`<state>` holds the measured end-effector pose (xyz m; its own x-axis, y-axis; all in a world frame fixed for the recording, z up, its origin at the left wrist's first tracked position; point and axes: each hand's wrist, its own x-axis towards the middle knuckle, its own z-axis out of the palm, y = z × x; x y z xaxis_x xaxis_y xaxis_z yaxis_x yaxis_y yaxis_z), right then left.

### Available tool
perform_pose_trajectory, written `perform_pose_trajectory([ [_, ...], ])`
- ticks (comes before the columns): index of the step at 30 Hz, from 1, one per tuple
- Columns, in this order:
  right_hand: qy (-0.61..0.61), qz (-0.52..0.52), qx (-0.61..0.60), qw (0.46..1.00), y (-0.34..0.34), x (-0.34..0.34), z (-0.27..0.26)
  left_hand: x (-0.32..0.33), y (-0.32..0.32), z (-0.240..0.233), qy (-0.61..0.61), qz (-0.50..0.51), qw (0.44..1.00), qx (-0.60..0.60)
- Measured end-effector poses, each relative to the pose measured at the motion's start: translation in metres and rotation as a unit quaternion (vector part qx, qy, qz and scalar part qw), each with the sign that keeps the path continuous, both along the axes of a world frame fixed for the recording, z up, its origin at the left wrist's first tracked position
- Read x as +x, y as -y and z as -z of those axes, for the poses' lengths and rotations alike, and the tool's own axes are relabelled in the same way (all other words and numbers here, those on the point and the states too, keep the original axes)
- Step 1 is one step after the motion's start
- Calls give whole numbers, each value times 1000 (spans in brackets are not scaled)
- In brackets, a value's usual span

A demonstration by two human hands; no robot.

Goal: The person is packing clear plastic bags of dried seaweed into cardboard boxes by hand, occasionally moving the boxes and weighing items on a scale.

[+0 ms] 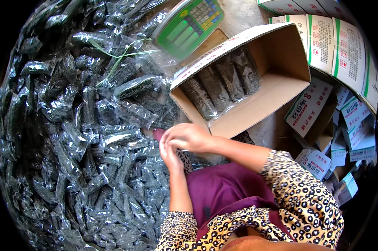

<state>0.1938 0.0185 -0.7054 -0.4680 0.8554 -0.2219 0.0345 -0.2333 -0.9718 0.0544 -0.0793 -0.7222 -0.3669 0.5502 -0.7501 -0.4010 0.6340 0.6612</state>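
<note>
My left hand (171,158) and my right hand (187,136) meet in front of my purple apron (226,188). The right hand lies across the fingers of the left and is slightly blurred. No object shows between them, but the overlapping fingers hide the palms. Just beyond the hands, an open cardboard carton (280,91) rests tilted. Several clear-wrapped packs of dark, shredded dried material (225,83) lie side by side in its left part. Left of my hands spreads a large heap of similar clear-wrapped packs (82,138).
A green digital scale with a keypad (189,28) stands behind the carton. Green plastic ties (121,58) lie on the heap. White printed cartons (321,44) line the back right, and smaller printed boxes (314,163) are piled at the right.
</note>
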Motion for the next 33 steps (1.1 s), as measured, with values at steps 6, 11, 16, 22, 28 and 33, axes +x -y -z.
perform_pose_trajectory([
  [6, 276, -80, 173, 942, -35, -129, 166, -123, 25, 104, -129, 52, 987, -75],
  [11, 407, 102, 97, 903, -84, -165, 232, -189, -20, 195, -181, -20, 983, -20],
  [16, 441, -92, 165, 878, -112, -211, 258, -207, -45, 263, -319, 44, 932, -166],
  [22, 469, -193, 161, 846, -116, -207, 288, -193, -81, 254, -276, 114, 923, -244],
  [28, 425, -147, -2, 893, -122, -195, 239, -205, -22, 211, -320, 114, 936, -91],
  [33, 308, -358, 120, 873, -141, -258, 171, -257, 41, 191, -424, -204, 865, -176],
])
